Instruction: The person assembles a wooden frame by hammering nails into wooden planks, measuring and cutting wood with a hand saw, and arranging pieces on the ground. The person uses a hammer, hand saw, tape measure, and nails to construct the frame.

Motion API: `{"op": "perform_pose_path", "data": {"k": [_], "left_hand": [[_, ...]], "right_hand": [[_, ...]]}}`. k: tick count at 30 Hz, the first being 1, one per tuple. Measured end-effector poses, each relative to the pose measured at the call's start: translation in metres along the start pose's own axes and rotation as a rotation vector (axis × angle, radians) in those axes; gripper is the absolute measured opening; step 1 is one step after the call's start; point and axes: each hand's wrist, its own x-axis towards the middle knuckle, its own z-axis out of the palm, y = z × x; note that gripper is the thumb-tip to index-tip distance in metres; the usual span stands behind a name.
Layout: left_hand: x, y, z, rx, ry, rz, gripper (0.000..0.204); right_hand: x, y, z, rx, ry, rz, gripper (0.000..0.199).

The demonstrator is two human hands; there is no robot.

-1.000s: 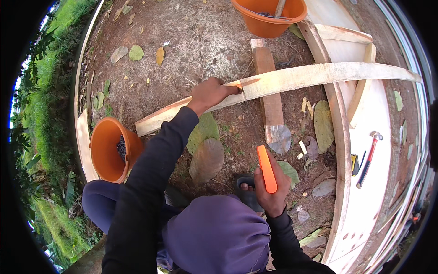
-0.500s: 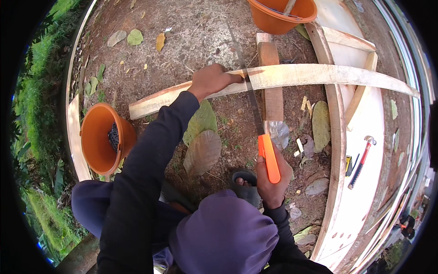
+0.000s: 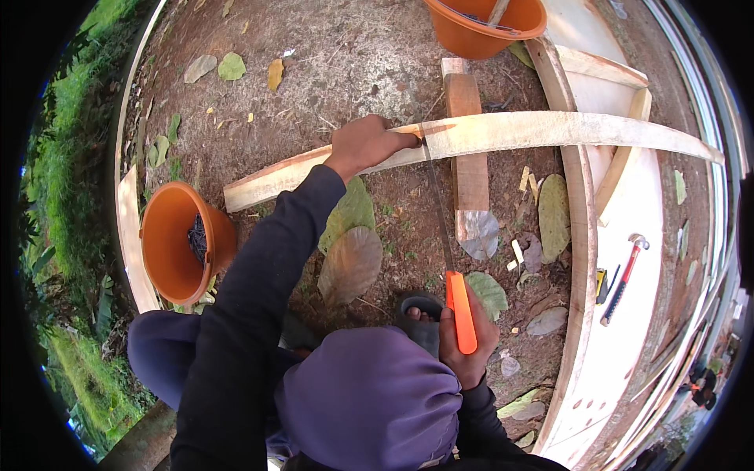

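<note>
My left hand is closed round a long pale wooden plank, its thumb close to the cut line. The plank lies crosswise over a short wooden block and a raised timber edge. In my right hand is the orange handle of a handsaw, fingers wrapped round it. The saw's thin dark blade runs up from the handle to the plank, just right of my left thumb. Little of the blade shows beyond the plank's far edge.
An orange bucket holding dark nails stands at left, and another orange bucket at the far side. A red-handled hammer and a tape measure lie on the white panel at right. Dry leaves litter the soil.
My right hand has drawn the handsaw back toward me, so the blade's far part no longer sticks out past the plank. My left hand stays on the plank.
</note>
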Motion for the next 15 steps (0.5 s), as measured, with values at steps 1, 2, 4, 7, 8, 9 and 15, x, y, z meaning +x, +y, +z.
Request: {"op": "perform_pose_path", "data": {"k": [1, 2, 4, 7, 8, 9, 15], "left_hand": [[0.002, 0.0, -0.003, -0.008, -0.015, -0.004, 0.07], [0.004, 0.001, -0.005, -0.016, -0.03, -0.008, 0.07], [0.006, 0.001, -0.004, -0.01, -0.032, -0.007, 0.07], [0.003, -0.001, 0.002, 0.025, -0.02, 0.014, 0.068], [0.004, -0.002, -0.002, 0.045, 0.004, 0.024, 0.067], [0.005, -0.004, 0.0, 0.031, 0.075, 0.039, 0.066], [0.015, -0.013, 0.033, 0.271, 0.247, 0.178, 0.033]], "right_hand": [[0.001, 0.001, 0.001, -0.008, 0.005, -0.014, 0.052], [0.015, 0.008, 0.011, 0.02, 0.024, 0.005, 0.051], [0.061, 0.003, 0.028, 0.054, 0.032, 0.008, 0.051], [0.045, 0.009, 0.025, 0.027, 0.048, -0.025, 0.05], [0.035, 0.009, 0.021, 0.012, 0.054, -0.059, 0.049], [0.025, 0.006, 0.014, 0.007, 0.048, -0.086, 0.048], [0.073, 0.008, 0.034, 0.02, 0.088, -0.125, 0.052]]}}
